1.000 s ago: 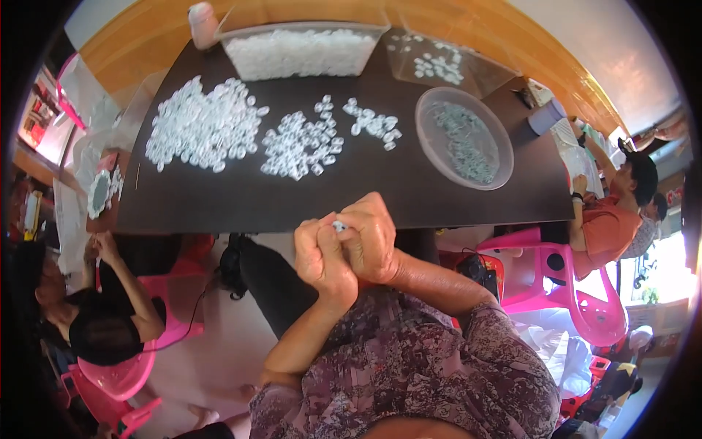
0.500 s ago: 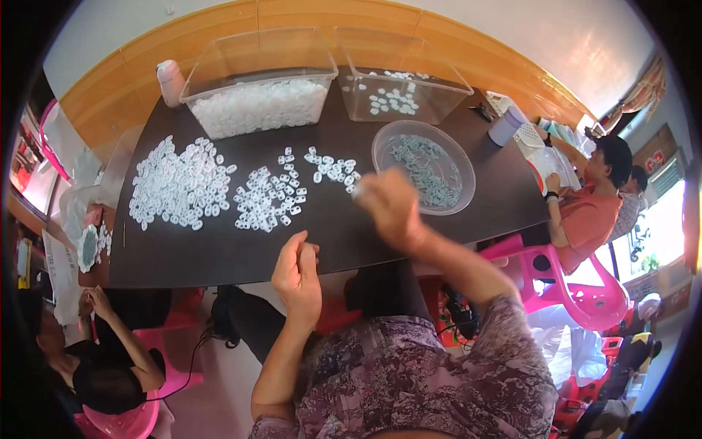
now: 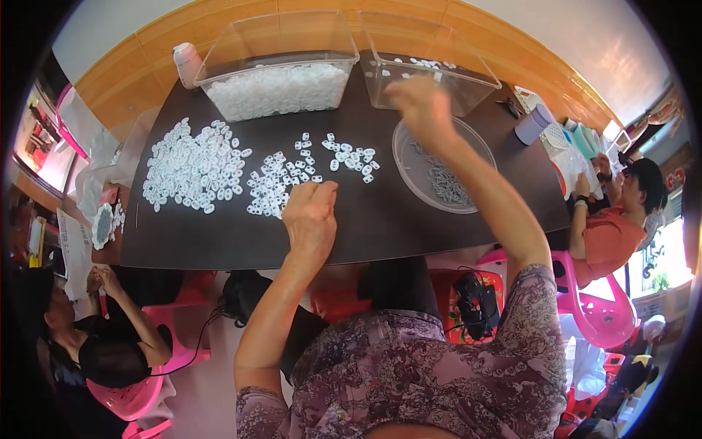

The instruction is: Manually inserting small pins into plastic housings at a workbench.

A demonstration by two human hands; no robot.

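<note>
Currently, left hand [image 3: 311,216]: your knuckles are up and your fingers curl in together at the near right edge of the middle cluster [image 3: 276,181] of small white two-holed pieces; you can't tell from here whether a piece is pinched beneath them.
Right hand [image 3: 420,106]: it is blurred, reaching over the near side of the right-hand clear bin [image 3: 379,89], just beyond the round tub [image 3: 482,164]; whether its fingers are apart or clamped on something, you cannot tell.
White pieces: they lie loose on the dark table [image 3: 380,227] as a big heap [image 3: 194,164] at your left, the middle cluster and a small scatter [image 3: 355,159] right of it; more fill the left-hand clear bin [image 3: 292,35], and a few lie in the right-hand one.
Grey parts [image 3: 447,184]: thin and small, they lie jumbled in the tub.
Feel: the white pieces look like light, stiff plastic, probably a bit slippery and unlikely to break under your fingers.
Hold: pinch one by its outer edges between thumb and forefinger, leaving both holes uncovered; take the grey parts singly, since they look easy to drop.
</note>
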